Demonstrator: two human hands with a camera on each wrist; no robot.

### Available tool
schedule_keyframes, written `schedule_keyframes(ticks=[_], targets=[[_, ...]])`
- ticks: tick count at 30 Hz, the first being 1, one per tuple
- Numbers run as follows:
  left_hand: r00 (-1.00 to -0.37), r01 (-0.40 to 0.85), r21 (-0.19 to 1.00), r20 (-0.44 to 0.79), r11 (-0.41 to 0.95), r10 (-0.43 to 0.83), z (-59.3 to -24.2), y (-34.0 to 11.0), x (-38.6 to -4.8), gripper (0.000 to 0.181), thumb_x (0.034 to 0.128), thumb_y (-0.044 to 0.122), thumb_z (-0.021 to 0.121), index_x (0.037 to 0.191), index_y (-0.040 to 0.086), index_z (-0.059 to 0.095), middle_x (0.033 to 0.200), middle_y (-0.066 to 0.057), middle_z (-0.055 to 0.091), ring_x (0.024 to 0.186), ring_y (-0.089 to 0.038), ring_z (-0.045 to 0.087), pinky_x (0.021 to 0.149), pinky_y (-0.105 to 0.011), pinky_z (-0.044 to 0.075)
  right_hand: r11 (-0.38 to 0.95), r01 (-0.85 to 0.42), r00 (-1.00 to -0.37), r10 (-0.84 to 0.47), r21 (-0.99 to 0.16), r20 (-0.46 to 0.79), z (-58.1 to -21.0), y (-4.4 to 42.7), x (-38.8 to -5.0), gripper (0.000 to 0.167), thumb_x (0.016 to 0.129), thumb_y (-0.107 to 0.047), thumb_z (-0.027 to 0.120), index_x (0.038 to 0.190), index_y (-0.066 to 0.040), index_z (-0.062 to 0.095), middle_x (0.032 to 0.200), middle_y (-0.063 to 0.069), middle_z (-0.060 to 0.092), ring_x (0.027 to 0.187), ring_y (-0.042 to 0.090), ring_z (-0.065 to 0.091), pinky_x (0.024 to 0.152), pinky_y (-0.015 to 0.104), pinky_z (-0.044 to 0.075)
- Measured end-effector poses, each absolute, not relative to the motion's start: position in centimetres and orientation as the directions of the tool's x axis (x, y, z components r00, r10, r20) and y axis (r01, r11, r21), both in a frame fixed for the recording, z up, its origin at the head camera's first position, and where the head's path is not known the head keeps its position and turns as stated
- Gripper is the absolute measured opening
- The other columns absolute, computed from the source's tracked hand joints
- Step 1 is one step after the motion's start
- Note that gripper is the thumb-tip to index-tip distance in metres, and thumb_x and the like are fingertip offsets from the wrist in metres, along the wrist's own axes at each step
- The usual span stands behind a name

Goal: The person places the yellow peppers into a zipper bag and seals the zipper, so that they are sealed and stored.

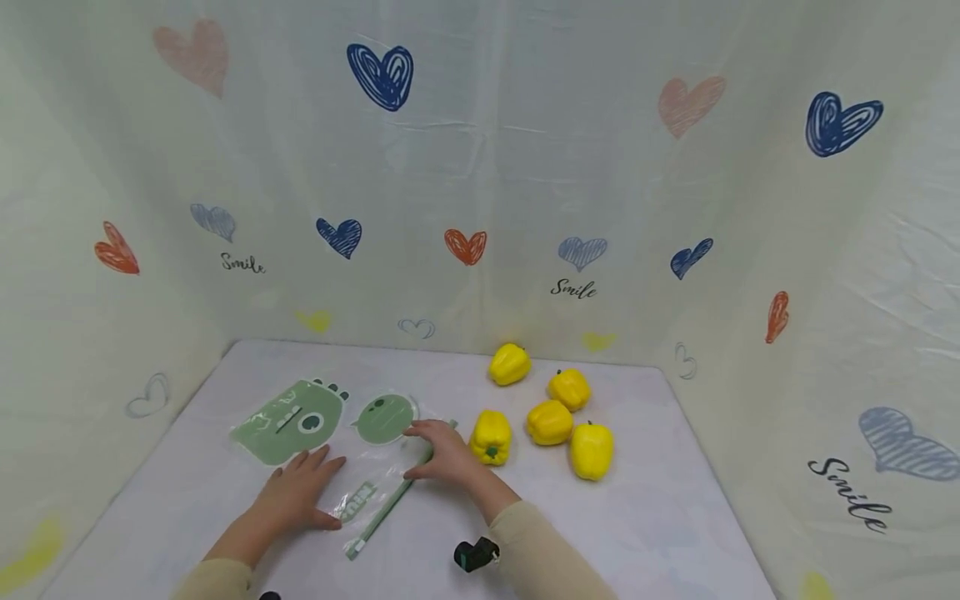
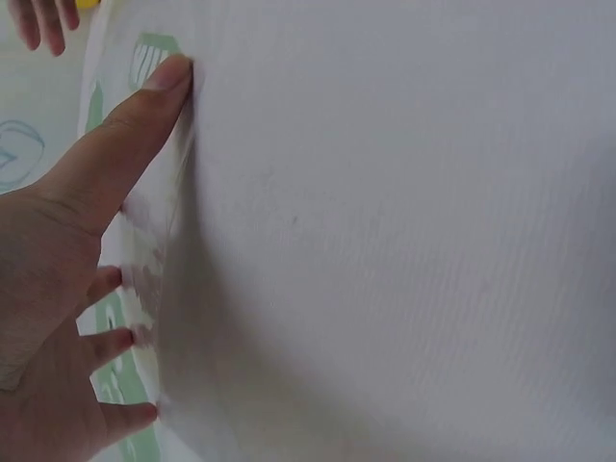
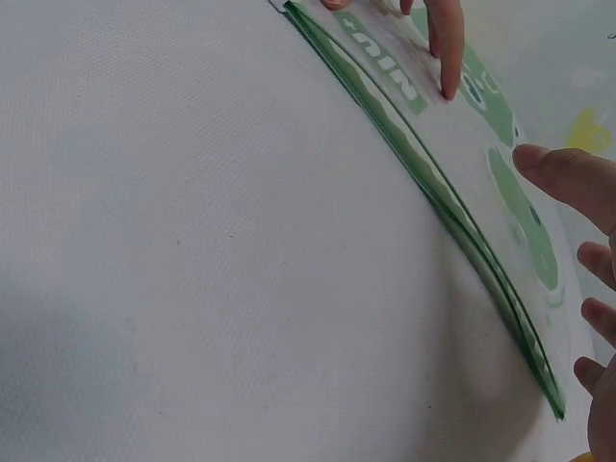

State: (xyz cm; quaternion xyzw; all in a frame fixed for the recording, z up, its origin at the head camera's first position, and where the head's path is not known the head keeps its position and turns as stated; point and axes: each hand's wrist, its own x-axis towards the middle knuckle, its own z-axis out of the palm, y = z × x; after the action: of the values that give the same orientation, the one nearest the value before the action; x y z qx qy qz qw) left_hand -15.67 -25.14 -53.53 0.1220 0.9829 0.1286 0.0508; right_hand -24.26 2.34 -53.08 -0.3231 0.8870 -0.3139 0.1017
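Observation:
A clear plastic zip bag (image 1: pixel 386 471) with green cartoon prints and a green zip edge (image 3: pixel 423 173) lies on the table. My left hand (image 1: pixel 294 493) rests on its lower left part, fingers spread; in the left wrist view its thumb (image 2: pixel 144 111) lies by a small green print. Over the bag's right side, close to the zip, is my right hand (image 1: pixel 444 454), thumb and fingers apart. The right wrist view has the right thumb (image 3: pixel 563 173) near the round green print (image 3: pixel 525 217). Whether that thumb presses the plastic, I cannot tell.
Several yellow bell peppers (image 1: pixel 550 422) sit right of the bag, one (image 1: pixel 491 437) close to my right hand. A small black object (image 1: pixel 476 554) is by the right sleeve. The white table (image 1: pixel 652 533) is bounded by a curtain (image 1: pixel 480 167) with printed hearts.

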Motion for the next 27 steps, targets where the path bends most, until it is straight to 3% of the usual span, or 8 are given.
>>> schedule_keyframes(ticks=[4,12,27], targets=[[-0.961,0.214,0.276,-0.115,0.937,0.253,-53.2,-25.6,-15.7,0.102,0.0530,0.054,0.087,0.135,0.004,0.053,0.145,-0.029,0.039,0.129,-0.058,0.030,0.093,-0.081,0.025,0.613,-0.500,-0.784,-0.620,-0.611,0.020,-53.6,2.1,-23.9,0.063,0.080,-0.035,0.081,0.136,-0.021,0.057,0.148,0.000,0.045,0.139,0.022,0.034,0.114,0.045,0.028],[-0.945,0.240,0.264,-0.157,0.934,0.288,-53.0,-26.6,-16.4,0.104,0.0519,0.054,0.088,0.137,0.005,0.053,0.147,-0.025,0.039,0.130,-0.057,0.030,0.094,-0.080,0.024,0.646,-0.509,-0.796,-0.605,-0.568,0.025,-54.1,1.8,-23.7,0.066,0.078,-0.043,0.080,0.137,-0.023,0.057,0.150,-0.002,0.043,0.143,0.025,0.026,0.112,0.059,0.025],[-0.908,0.304,0.323,-0.188,0.896,0.376,-52.9,-27.8,-17.0,0.103,0.0509,0.044,0.092,0.139,0.008,0.052,0.150,-0.023,0.037,0.134,-0.055,0.026,0.102,-0.075,0.022,0.648,-0.538,-0.777,-0.630,-0.539,0.018,-55.3,1.4,-24.0,0.074,0.075,-0.046,0.081,0.140,-0.023,0.053,0.152,-0.002,0.039,0.144,0.026,0.024,0.116,0.048,0.021]])
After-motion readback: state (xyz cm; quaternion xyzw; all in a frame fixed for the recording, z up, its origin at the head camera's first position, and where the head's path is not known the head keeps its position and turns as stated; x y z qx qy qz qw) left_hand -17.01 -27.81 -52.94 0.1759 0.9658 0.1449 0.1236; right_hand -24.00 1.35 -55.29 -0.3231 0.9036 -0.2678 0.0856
